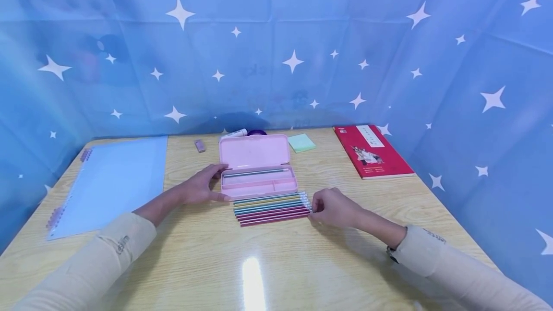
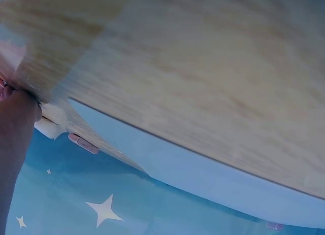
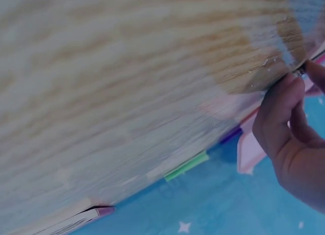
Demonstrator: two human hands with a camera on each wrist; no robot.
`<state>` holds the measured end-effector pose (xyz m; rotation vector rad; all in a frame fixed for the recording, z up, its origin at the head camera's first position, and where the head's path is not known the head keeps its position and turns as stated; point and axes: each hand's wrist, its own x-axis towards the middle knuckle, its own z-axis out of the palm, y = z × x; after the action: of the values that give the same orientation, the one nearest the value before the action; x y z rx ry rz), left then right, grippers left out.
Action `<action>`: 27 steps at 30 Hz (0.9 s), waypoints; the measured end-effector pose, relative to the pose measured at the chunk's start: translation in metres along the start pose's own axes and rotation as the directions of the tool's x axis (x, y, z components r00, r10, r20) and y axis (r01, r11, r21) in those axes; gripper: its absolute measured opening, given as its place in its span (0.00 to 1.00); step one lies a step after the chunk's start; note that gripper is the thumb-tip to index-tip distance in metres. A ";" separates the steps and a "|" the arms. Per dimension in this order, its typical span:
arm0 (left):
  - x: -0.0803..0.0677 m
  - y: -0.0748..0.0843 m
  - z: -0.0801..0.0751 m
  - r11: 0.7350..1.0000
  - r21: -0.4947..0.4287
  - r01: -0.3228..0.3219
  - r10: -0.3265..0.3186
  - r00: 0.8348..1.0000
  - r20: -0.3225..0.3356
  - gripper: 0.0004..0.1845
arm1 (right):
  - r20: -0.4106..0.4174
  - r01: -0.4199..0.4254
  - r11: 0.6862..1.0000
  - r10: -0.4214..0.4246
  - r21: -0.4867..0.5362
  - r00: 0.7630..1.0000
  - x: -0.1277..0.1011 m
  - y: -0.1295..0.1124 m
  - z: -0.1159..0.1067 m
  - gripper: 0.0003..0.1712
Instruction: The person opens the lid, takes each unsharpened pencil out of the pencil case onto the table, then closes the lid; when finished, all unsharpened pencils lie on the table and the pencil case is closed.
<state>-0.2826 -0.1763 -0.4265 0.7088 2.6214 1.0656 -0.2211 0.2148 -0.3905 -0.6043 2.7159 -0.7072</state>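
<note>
A pink pencil case [image 1: 259, 187] stands with its lid [image 1: 254, 151] raised. In its back compartment lies a teal pencil [image 1: 255, 173]. My left hand [image 1: 199, 186] holds the case's left end, thumb at the front corner and fingers at the back one. Before the case several teal, yellow and dark red pencils [image 1: 272, 208] lie side by side, eraser ends to the right. At those ends my right hand [image 1: 337, 208] pinches a pencil end between curled fingers and thumb; which pencil is hidden. The right wrist view shows these fingertips [image 3: 289, 82] close together.
A blue sheet [image 1: 116, 181] lies on the left. Behind the case are a mauve eraser [image 1: 199, 146], a white tube [image 1: 235, 133], a purple roll [image 1: 257, 132] and green sticky notes [image 1: 301, 143]. A red book [image 1: 371, 152] lies at the back right. Blue starred cloth [image 1: 259, 76] hangs around the table.
</note>
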 end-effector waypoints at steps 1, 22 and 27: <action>0.000 0.000 0.000 1.000 -0.005 0.004 -0.004 1.000 0.000 0.56 | 0.000 -0.001 1.000 0.001 0.003 1.000 0.001 0.000 0.000 0.09; 0.000 -0.001 -0.002 1.000 -0.003 -0.006 0.006 1.000 0.003 0.57 | -0.002 0.131 0.990 -0.131 0.061 0.991 0.034 -0.008 -0.038 0.06; -0.001 -0.002 -0.002 1.000 -0.001 -0.014 0.014 1.000 -0.004 0.56 | -0.017 0.169 0.982 -0.168 0.085 0.986 0.059 -0.012 -0.038 0.10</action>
<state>-0.2830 -0.1791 -0.4265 0.7259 2.6229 1.0739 -0.2827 0.1932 -0.3615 -0.8193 2.6493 -0.8649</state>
